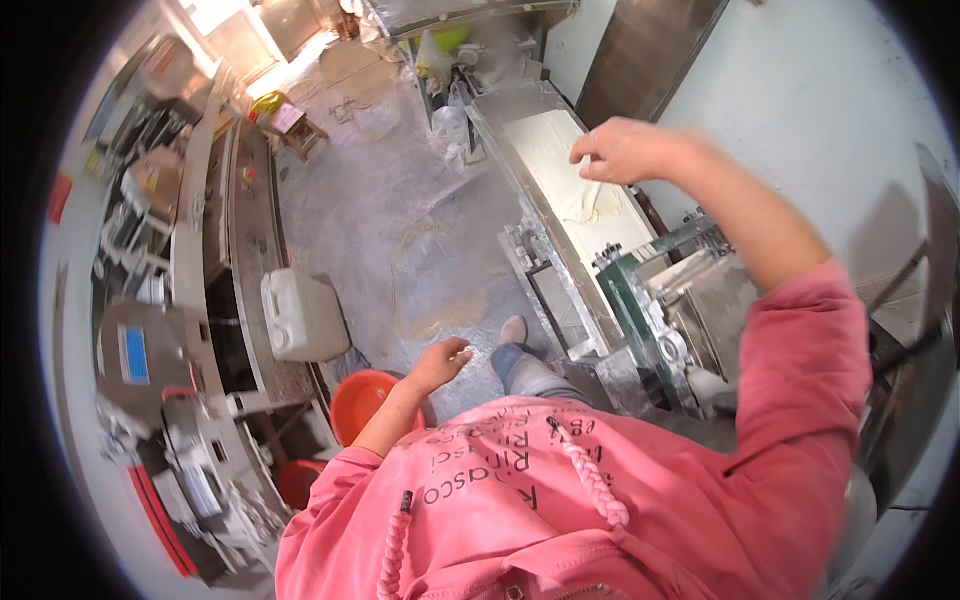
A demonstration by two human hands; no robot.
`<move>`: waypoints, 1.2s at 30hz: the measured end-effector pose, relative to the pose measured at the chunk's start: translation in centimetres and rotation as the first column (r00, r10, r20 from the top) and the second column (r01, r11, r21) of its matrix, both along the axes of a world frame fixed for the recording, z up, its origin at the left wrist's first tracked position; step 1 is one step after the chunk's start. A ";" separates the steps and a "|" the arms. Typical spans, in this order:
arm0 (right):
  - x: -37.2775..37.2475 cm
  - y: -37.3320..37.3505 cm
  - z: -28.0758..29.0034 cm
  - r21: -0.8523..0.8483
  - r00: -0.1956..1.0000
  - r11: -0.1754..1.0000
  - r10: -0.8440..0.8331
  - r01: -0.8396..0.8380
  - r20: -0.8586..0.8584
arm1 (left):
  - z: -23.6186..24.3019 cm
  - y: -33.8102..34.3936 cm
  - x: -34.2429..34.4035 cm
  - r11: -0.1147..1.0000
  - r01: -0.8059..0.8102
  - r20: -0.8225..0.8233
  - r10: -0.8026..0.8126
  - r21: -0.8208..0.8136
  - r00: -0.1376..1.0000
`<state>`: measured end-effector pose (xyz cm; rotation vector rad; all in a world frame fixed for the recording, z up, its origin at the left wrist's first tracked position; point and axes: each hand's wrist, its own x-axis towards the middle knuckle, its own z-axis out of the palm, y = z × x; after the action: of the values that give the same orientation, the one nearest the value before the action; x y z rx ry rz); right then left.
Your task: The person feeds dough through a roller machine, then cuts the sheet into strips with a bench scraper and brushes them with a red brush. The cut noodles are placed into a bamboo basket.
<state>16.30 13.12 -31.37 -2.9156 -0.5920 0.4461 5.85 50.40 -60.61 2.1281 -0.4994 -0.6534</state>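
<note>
My right hand (pixel 628 150) is stretched out over a long white sheet of dough (pixel 548 150) on the narrow bench. Its fingers are bent and a little apart, with nothing visible between them. Just under the fingertips, the near part of the dough is loose and wrinkled (pixel 592 206). A green-framed machine with rollers (pixel 630 300) stands at the near end of the dough. My left hand (pixel 440 366) hangs low over the floor, fingers loosely curved and apart, holding nothing. Beside that forearm is an orange-red bucket (pixel 362 405).
A white plastic jerrycan (pixel 303 315) stands left of the bucket. Counters with machines and utensils (pixel 140 350) line the left wall. A small stool (pixel 293 128) is farther off. The bench's metal edge (pixel 535 215) runs along my right, with the floury floor (pixel 400 230) between.
</note>
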 end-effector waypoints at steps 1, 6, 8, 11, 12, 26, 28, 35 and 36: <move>2.8 -1.9 -3.0 0.062 1.000 0.998 0.007 -0.008 0.011 | -1.7 1.0 2.5 0.991 -0.034 -0.028 0.038 0.132 0.999; 7.7 -6.6 -20.5 0.364 0.624 0.507 -0.637 0.781 -0.452 | -11.0 11.2 12.4 0.627 0.389 -0.280 -0.271 0.675 0.921; 6.5 -6.6 -27.0 0.351 0.302 0.036 -0.595 0.936 -0.745 | -13.6 14.9 15.8 0.570 0.491 -0.333 -0.364 0.659 0.870; 5.6 -7.8 -34.7 0.163 -0.041 -0.347 -0.512 0.924 -0.858 | -15.8 16.3 22.0 0.416 0.558 -0.316 -0.520 0.718 0.793; 5.8 -8.4 -36.9 0.111 -0.134 -0.439 -0.491 0.892 -0.861 | -16.4 15.3 24.6 0.345 0.630 -0.372 -0.577 0.696 0.727; 5.2 -12.5 -56.9 -0.009 -0.719 -0.803 -0.528 0.596 -0.453 | -19.1 -22.1 53.3 0.940 0.262 -0.333 -0.181 0.218 0.925; 5.6 -12.7 -57.7 -0.076 -0.690 -0.741 -0.577 0.667 -0.437 | -20.7 -23.8 53.2 0.928 0.294 -0.455 -0.166 0.227 0.875; 2.0 -14.0 -54.0 -0.158 -0.516 -0.497 -0.762 0.853 -0.391 | -24.3 -27.4 48.6 0.804 0.252 -0.686 0.244 0.538 0.686; 1.3 -14.2 -53.3 -0.190 -0.586 -0.556 -0.741 0.809 -0.328 | -24.5 -27.9 47.8 0.842 0.238 -0.731 0.239 0.484 0.639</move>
<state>17.58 -1.06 -84.71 -1.5155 2.0118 0.3813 53.69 22.46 -85.06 2.0522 0.2213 -1.7835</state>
